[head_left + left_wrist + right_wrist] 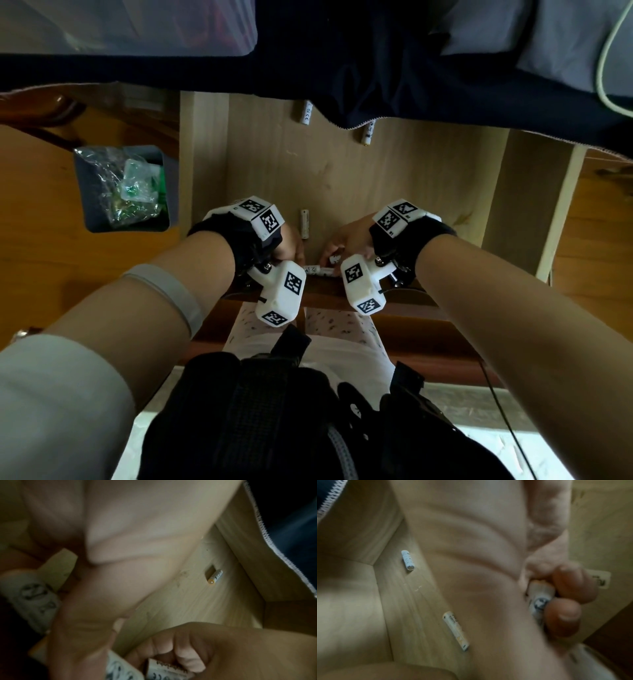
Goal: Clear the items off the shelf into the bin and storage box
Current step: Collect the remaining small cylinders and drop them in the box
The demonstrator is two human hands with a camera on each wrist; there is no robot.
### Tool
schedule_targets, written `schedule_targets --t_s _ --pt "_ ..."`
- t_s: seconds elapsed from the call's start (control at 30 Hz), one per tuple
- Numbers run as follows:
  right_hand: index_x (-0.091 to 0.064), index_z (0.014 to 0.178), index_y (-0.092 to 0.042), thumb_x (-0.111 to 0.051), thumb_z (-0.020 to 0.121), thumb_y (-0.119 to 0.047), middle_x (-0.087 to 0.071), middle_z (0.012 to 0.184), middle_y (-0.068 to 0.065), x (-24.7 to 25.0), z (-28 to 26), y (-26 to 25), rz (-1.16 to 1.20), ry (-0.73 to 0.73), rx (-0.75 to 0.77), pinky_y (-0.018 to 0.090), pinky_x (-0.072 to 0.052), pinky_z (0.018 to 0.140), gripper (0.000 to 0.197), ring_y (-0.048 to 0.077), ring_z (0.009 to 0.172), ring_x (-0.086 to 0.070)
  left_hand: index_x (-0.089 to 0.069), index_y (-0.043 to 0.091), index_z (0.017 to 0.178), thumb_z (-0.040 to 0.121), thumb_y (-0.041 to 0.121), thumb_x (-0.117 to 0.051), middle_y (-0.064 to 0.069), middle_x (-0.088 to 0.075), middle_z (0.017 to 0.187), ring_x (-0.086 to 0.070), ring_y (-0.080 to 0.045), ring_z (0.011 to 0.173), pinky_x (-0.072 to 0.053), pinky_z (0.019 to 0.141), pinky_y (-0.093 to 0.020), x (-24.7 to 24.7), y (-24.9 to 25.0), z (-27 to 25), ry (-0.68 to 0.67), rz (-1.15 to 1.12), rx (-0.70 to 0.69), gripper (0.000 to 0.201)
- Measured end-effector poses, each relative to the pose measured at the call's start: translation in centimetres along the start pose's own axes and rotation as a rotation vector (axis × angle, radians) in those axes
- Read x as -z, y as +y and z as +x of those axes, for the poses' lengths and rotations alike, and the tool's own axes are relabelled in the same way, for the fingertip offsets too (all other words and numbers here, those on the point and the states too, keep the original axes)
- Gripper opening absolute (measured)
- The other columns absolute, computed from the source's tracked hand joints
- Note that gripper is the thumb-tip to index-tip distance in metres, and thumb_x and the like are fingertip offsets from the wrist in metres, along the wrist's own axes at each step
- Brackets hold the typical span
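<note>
Head view: I have both hands low at the front edge of the shelf (342, 178). My right hand (346, 240) is curled round a white battery (335, 258). My left hand (291, 245) is mostly hidden behind its wrist unit; I cannot tell its state here. One loose battery (305, 224) lies on the shelf just behind the hands, two more (306, 112) near the shelf's back. The grey bin (126, 188), holding clear wrappers, stands left of the shelf.

Left wrist view: blurred. My left hand (111, 574) has fingers curled round a white cylinder (29, 595), likely a battery. A far battery (215, 576) lies toward the shelf's back wall.

Right wrist view: thumb and fingers (575, 586) pinch the held battery (539, 599). Two batteries (456, 630) lie on the shelf boards.

Assessment: these are light, rigid, smooth cylinders, prone to rolling. I judge a pinch across the mid-body safest.
</note>
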State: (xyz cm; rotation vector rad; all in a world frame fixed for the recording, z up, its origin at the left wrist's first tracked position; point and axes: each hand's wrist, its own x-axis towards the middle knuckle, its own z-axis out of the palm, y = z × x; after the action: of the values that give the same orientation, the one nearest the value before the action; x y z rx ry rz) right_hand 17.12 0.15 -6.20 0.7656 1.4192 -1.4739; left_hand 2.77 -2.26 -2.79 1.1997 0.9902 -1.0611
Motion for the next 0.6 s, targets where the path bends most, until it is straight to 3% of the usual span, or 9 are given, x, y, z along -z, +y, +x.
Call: schedule_targets --t_s 0.07,0.13,0.2,0.3,0.37,0.4,0.47,0.53,0.6 --pt "-0.049 0.13 0.001 -0.055 0.091 -0.016 -0.065 0.098 0.008 0.0 -0.3 -0.3 0.051 -0.004 -0.017 0.007 -0.043 0.039 0.044 -0.003 0.049 -0.059 -0.051 0.002 0.128 0.096 0.009 -0.041 -0.011 -0.053 0.112 -0.047 -0.02 0.095 -0.036 0.065 -0.02 -0.1 0.1 -0.2 0.015 0.027 -0.004 0.035" --pt "-0.057 0.12 -0.001 -0.054 0.091 -0.022 -0.058 0.083 0.005 0.2 -0.8 -0.4 0.019 -0.005 -0.013 0.005 -0.039 0.034 0.035 -0.007 0.034 -0.052 -0.053 0.006 0.123 0.095 0.01 -0.042 -0.006 -0.051 0.1 -0.048 -0.016 0.081 -0.032 0.056 -0.016 -0.3 0.2 -0.4 0.042 0.086 -0.016 0.031" --pt "-0.061 0.097 -0.013 -0.052 0.091 -0.016 -0.056 0.075 0.002 0.2 -1.5 -0.5 0.054 0.018 -0.027 0.008 -0.04 0.035 0.011 -0.003 0.035 -0.054 -0.055 0.011 0.119 0.092 0.011 -0.05 -0.003 -0.058 0.089 -0.049 -0.012 0.067 -0.036 0.053 -0.014 -0.2 0.0 -0.3 0.099 0.069 -0.036 0.028" --pt "-0.05 0.065 -0.017 -0.052 0.087 -0.008 -0.051 0.065 -0.001 0.2 -1.8 -0.2 0.174 0.17 -0.043 0.02 -0.042 0.046 0.024 0.011 0.054 -0.052 -0.048 0.005 0.133 0.091 0.009 -0.051 -0.012 -0.058 0.129 -0.057 -0.023 0.097 -0.043 0.058 -0.017 -0.4 0.7 -0.8 0.122 -0.025 -0.015 0.042" --pt "-0.046 0.06 -0.015 -0.054 0.083 -0.004 -0.049 0.062 0.004 0.3 -1.8 0.2 0.366 0.24 -0.031 0.025 -0.04 0.052 0.027 0.018 0.058 -0.048 -0.044 0.004 0.137 0.094 0.009 -0.045 -0.013 -0.049 0.14 -0.053 -0.026 0.117 -0.046 0.076 -0.026 -0.7 1.2 -0.8 0.115 0.055 -0.003 0.043" --pt "-0.045 0.059 -0.016 -0.055 0.081 -0.003 -0.048 0.061 0.007 0.4 -2.0 0.3 0.414 0.242 -0.015 0.026 -0.039 0.053 0.027 0.02 0.058 -0.047 -0.042 0.003 0.137 0.095 0.01 -0.043 -0.013 -0.048 0.141 -0.052 -0.026 0.117 -0.043 0.08 -0.029 -0.9 1.4 -0.9 0.133 0.079 -0.022 0.043" --pt "-0.043 0.058 -0.019 -0.063 0.079 -0.007 -0.048 0.06 0.007 0.4 -2.4 0.5 0.437 0.231 -0.002 0.024 -0.038 0.054 0.031 0.019 0.057 -0.048 -0.046 0.004 0.134 0.093 0.01 -0.045 -0.013 -0.053 0.134 -0.053 -0.024 0.105 -0.039 0.068 -0.028 -1.0 1.1 -0.6 0.141 -0.044 -0.031 0.041" --pt "-0.043 0.055 -0.021 -0.071 0.078 -0.021 -0.048 0.058 0.005 0.2 -2.6 0.5 0.457 0.215 0.033 0.024 -0.038 0.053 0.037 0.015 0.054 -0.048 -0.059 0.016 0.111 0.091 0.01 -0.049 -0.005 -0.059 0.102 -0.053 -0.018 0.084 -0.039 0.057 -0.021 -0.9 0.5 -0.6 0.161 -0.278 -0.046 0.023" --pt "-0.043 0.052 -0.021 -0.066 0.082 -0.037 -0.045 0.054 0.003 0.3 -2.8 -0.1 0.567 0.226 0.097 0.022 -0.035 0.05 0.041 0.013 0.047 -0.043 -0.051 0.021 0.072 0.09 0.003 -0.047 -0.001 -0.05 0.074 -0.046 -0.016 0.067 -0.036 0.055 -0.021 -0.6 0.1 -0.7 0.118 -0.417 -0.07 0.026"
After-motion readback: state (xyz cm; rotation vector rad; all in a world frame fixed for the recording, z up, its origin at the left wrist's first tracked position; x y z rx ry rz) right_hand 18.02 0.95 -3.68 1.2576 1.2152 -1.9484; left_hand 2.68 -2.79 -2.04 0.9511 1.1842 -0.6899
